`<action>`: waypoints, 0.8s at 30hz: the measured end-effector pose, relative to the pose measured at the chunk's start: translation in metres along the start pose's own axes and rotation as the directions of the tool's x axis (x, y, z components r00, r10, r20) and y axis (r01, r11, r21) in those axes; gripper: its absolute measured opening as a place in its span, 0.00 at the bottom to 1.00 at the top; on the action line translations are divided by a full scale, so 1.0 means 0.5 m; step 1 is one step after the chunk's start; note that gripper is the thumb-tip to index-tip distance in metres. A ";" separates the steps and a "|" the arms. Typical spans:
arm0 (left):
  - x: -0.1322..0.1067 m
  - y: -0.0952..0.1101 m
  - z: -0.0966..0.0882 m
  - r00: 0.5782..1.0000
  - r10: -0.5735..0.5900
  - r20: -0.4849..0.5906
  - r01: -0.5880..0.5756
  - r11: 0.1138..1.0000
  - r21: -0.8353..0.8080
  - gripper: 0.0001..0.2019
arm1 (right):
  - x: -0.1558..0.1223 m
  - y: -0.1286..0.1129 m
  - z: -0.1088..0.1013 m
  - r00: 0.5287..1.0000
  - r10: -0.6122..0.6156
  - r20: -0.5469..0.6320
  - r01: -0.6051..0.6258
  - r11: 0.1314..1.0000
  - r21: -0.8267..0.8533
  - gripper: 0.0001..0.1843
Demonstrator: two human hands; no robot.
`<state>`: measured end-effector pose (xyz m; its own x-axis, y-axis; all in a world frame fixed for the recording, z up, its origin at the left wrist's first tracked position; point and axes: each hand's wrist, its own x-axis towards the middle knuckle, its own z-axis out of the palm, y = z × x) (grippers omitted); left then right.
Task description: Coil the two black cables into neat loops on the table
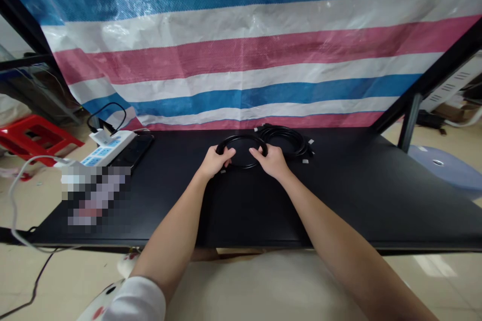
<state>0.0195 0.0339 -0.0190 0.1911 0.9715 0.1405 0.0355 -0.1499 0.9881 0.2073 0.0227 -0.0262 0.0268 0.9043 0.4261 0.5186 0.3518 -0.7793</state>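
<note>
A black cable (241,137) wound into a round coil lies between my hands at the middle of the table. My left hand (215,161) is closed round the coil's left side, thumb pointing inward. On the opposite side my right hand (273,160) grips the same coil, its thumb also over the inner edge. Just behind and to the right of my right hand rests a second coiled black cable (301,141), with small pale tags at its ends. Another pale tag (223,171) shows beside my left hand.
The black table (158,210) spans the view. On its left sit a white power strip (109,149) with plugs, a dark phone-like slab (137,149) and a blurred-out patch. A striped plastic sheet (241,60) hangs behind. A red stool (37,135) stands on the left floor.
</note>
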 end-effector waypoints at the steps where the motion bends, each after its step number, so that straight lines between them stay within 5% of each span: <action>1: 0.003 -0.005 0.005 0.999 -0.001 -0.042 0.000 0.999 -0.043 0.19 | 0.000 0.004 0.003 1.000 0.007 0.018 -0.006 1.000 -0.026 0.18; 5: 0.013 -0.016 0.022 0.957 -0.044 -0.286 0.027 0.998 -0.062 0.13 | -0.001 0.026 0.020 0.999 0.029 -0.029 -0.033 0.987 -0.157 0.12; 8: 0.014 -0.011 0.023 0.920 0.023 -0.390 0.082 0.965 0.249 0.09 | -0.002 0.041 0.033 0.997 0.005 -0.074 -0.023 0.971 -0.239 0.19; 10: 0.013 -0.006 0.019 0.911 0.115 -0.396 0.115 0.852 0.511 0.08 | -0.004 0.046 0.037 0.996 -0.037 -0.084 0.011 0.958 -0.288 0.20; 15: 0.012 -0.007 0.015 0.933 0.076 -0.353 0.266 0.515 0.815 0.12 | -0.008 0.037 0.032 1.000 -0.009 -0.011 0.004 0.898 -0.440 0.13; 20: 0.012 -0.018 0.010 0.953 0.195 -0.234 0.112 0.489 0.865 0.15 | -0.007 0.018 0.021 0.990 0.021 0.141 0.056 0.853 -0.520 0.12; 24: 0.013 -0.014 -0.004 0.972 0.232 0.027 -0.137 0.475 0.869 0.10 | -0.007 0.017 0.007 0.951 0.031 0.306 0.124 0.872 -0.474 0.29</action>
<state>0.0186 0.0415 -0.0251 0.2202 0.9051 0.3638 0.8432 -0.3641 0.3954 0.2086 0.0232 -0.0360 -0.2205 0.9452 0.2407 0.8603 0.3047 -0.4088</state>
